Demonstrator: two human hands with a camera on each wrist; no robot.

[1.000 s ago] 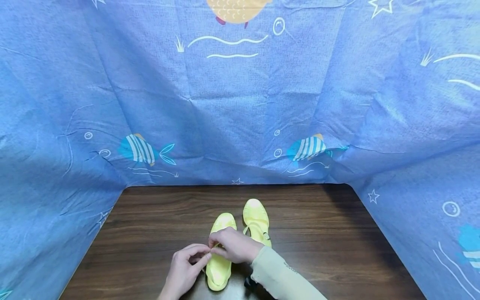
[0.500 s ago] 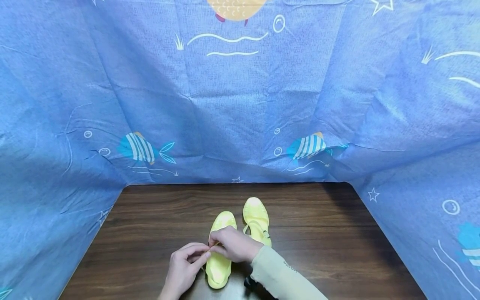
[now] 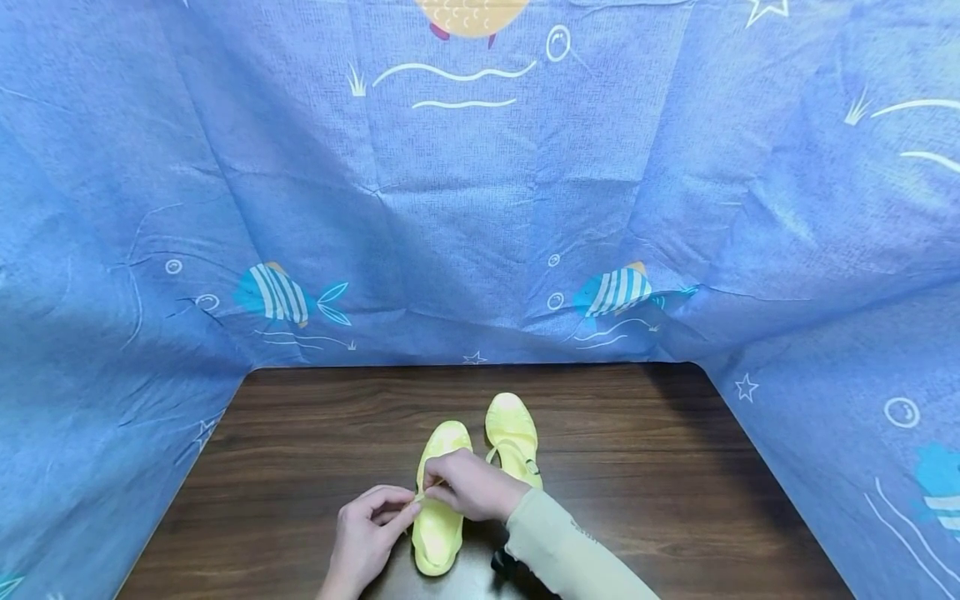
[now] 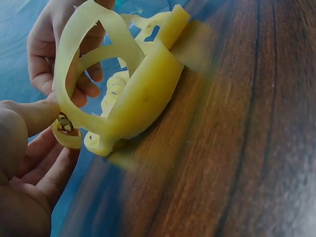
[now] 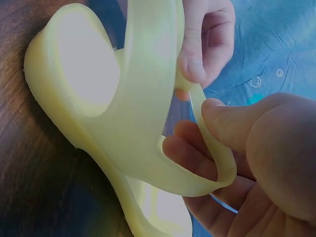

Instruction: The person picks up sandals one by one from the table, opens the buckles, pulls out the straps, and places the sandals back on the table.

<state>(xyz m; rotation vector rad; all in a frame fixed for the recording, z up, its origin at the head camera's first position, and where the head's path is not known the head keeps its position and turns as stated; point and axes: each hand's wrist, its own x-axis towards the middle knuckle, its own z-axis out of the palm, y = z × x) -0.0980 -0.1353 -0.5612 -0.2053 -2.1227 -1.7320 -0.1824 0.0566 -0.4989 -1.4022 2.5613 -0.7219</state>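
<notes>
A pale yellow jelly sandal (image 3: 437,537) lies sole down on the table, toe pointing away, between my two hands. At its left side my left hand (image 3: 367,531) pinches the strap end by a small metal buckle (image 4: 64,122) between thumb and fingers. My right hand (image 3: 474,487) reaches over the sandal from the right and holds the thin ankle strap (image 5: 213,148), which bends in a loop between thumb and fingers. Its middle part is hidden beneath the right hand in the head view. The matching sandal (image 3: 512,425) stands just to the right and farther back, partly covered by that hand.
The dark wood-grain table (image 3: 660,500) spreads out on both sides of the sandals. A blue cloth (image 3: 465,208) printed with fish hangs behind and along both sides. Under the right sleeve (image 3: 570,546) a small black object (image 3: 504,562) shows.
My right fingertips have shifted slightly to the right, leaving a small gap from the left fingertips. The left hand and both sandals stay nearly in place.
</notes>
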